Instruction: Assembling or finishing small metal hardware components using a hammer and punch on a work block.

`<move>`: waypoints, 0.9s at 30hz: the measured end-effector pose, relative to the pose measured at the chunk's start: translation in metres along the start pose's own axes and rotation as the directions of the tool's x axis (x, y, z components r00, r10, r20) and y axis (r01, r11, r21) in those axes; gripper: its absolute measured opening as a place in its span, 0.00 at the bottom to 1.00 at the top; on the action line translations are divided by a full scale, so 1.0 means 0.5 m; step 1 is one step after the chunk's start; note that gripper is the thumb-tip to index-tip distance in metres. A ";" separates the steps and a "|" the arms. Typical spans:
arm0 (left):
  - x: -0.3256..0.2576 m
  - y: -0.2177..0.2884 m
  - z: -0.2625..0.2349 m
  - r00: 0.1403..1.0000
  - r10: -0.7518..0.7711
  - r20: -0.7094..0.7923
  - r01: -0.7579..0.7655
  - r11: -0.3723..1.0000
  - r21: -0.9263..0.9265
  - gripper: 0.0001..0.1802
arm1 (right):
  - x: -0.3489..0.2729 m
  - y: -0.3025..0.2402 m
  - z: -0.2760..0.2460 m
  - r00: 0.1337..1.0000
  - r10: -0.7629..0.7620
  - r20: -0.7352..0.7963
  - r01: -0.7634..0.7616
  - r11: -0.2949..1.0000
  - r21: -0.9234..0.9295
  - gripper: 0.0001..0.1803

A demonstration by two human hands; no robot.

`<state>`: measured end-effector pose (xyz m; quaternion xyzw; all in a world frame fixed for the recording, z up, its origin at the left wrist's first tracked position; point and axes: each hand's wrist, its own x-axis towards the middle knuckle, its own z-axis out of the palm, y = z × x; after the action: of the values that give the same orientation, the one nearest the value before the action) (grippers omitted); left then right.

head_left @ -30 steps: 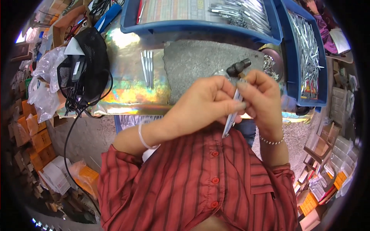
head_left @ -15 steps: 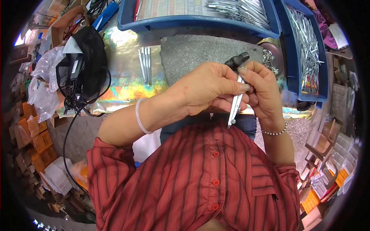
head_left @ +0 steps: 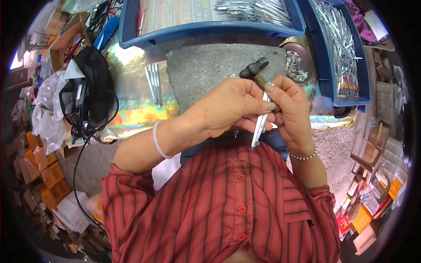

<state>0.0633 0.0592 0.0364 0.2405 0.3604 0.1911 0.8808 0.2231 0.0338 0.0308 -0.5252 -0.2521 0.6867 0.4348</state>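
In front of my shirt, my left hand (head_left: 234, 101) pinches a slim silver metal compass (head_left: 259, 126) between thumb and fingers. Its pointed end, with a small round screw, hangs down toward me. At the upper end, my right hand (head_left: 293, 108) closes its thumb and fingertips on the same compass, and the fingers hide the top. Just beyond both hands lies a black-headed hammer (head_left: 254, 69) on a grey stone slab (head_left: 201, 65); part of its wooden handle disappears behind my right hand.
Several slim metal pieces (head_left: 154, 85) lie left of the slab. A round dish (head_left: 309, 59) of small metal parts is at its right. Blue trays (head_left: 175, 31) (head_left: 326, 70) hold long metal pieces. A black mesh bag (head_left: 97, 65) with cables sits at the left.
Both hands still grip the compass, and its pointed end has shifted slightly left and down in the picture. The bench things appear shifted left as the view moved.
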 end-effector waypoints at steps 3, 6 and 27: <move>0.007 -0.003 0.005 1.000 -0.003 0.005 0.003 1.000 -0.013 0.10 | -0.003 0.003 -0.004 1.000 -0.020 -0.008 0.020 1.000 -0.015 0.08; 0.014 -0.002 0.009 1.000 -0.011 0.026 0.012 1.000 -0.029 0.10 | -0.005 -0.004 -0.012 1.000 -0.023 -0.009 0.023 1.000 -0.019 0.08; -0.074 -0.055 0.004 0.716 0.564 -0.411 -0.650 0.753 -0.099 0.08 | 0.045 0.007 -0.219 0.629 -0.773 0.089 0.113 -0.023 -0.993 0.20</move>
<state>0.0443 0.0174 0.0421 0.2004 0.3882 0.5531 0.7094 0.3235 0.0393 -0.0182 -0.7074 -0.6601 0.0001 0.2527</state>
